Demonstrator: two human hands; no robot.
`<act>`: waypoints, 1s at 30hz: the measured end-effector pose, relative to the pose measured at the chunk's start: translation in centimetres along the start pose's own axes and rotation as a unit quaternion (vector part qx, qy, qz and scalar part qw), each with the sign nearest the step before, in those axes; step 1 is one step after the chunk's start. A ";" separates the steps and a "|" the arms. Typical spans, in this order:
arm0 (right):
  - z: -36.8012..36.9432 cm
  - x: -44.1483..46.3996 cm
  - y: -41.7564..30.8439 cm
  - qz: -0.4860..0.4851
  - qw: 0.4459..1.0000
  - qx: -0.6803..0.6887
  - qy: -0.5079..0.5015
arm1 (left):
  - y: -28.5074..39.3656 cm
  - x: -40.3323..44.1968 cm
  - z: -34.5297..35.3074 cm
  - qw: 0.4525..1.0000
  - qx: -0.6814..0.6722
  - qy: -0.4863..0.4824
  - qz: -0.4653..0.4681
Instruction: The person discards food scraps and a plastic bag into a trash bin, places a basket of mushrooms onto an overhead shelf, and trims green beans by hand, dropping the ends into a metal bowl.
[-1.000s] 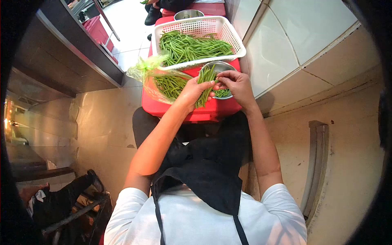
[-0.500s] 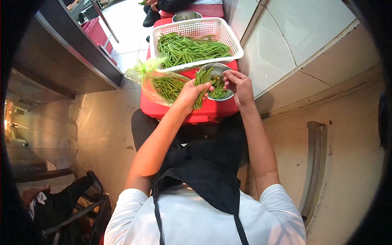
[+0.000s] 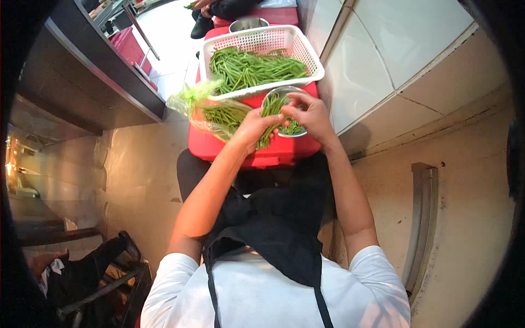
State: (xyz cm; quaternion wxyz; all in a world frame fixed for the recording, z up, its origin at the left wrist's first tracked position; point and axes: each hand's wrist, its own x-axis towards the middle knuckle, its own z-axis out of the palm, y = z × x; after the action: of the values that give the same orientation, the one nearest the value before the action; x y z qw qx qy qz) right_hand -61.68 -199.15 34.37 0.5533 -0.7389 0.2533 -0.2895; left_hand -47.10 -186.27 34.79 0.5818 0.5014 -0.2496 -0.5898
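My left hand (image 3: 254, 128) is closed around a bunch of green beans (image 3: 264, 140), whose ends stick out above and below the fingers. Close beside it, my right hand (image 3: 313, 116) has its thumb and fingertips drawn together at the upper ends of the bunch; what they pinch is too small to make out. Beneath both hands sits a metal bowl (image 3: 286, 89) with short green bean pieces (image 3: 293, 129) in it, partly covered by the right hand. Left of the bunch lies a clear plastic bag (image 3: 192, 98) with more green beans (image 3: 224, 117) inside.
A white perforated basket (image 3: 206, 65) heaped with green beans (image 3: 254, 71) stands behind the bowl on a red box (image 3: 205, 148). Another metal bowl (image 3: 240, 25) is farther back, near a person's dark-clothed leg (image 3: 232, 7). A tiled wall (image 3: 377, 60) borders the right side.
My right hand has moved left and slightly up, from over the bowl's right side to the upper ends of the bunch. My left hand keeps its hold on the beans.
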 end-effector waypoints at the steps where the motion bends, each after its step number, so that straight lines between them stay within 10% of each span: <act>1: -0.2 0.5 0.6 -0.037 0.999 0.002 -0.011 | 0.0 -0.1 0.3 1.000 0.019 0.004 -0.001; 8: -1.1 -0.1 -1.8 0.070 0.995 0.019 -0.064 | 0.0 0.1 0.0 0.998 0.061 0.027 0.014; 17: -0.4 0.6 -0.5 -0.294 0.933 -0.207 0.008 | 0.4 0.4 0.1 0.997 0.026 0.047 0.056; 20: 0.6 -0.6 0.3 0.068 0.989 0.132 -0.024 | 0.0 0.1 0.4 0.995 -0.040 0.045 0.073; 25: 2.3 -0.3 3.0 0.098 0.911 0.400 0.038 | -0.7 -0.1 0.5 0.991 -0.078 0.076 0.073; 30: 0.6 0.9 4.3 -0.018 0.999 -0.037 0.017 | -0.8 -0.4 -1.2 0.993 -0.072 0.077 0.048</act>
State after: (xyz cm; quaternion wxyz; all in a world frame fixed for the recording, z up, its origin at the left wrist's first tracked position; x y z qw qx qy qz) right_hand -60.86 -200.44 30.21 0.5159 -0.7582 0.2595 -0.3027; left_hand -46.48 -185.38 33.81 0.6614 0.4893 -0.1843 -0.5377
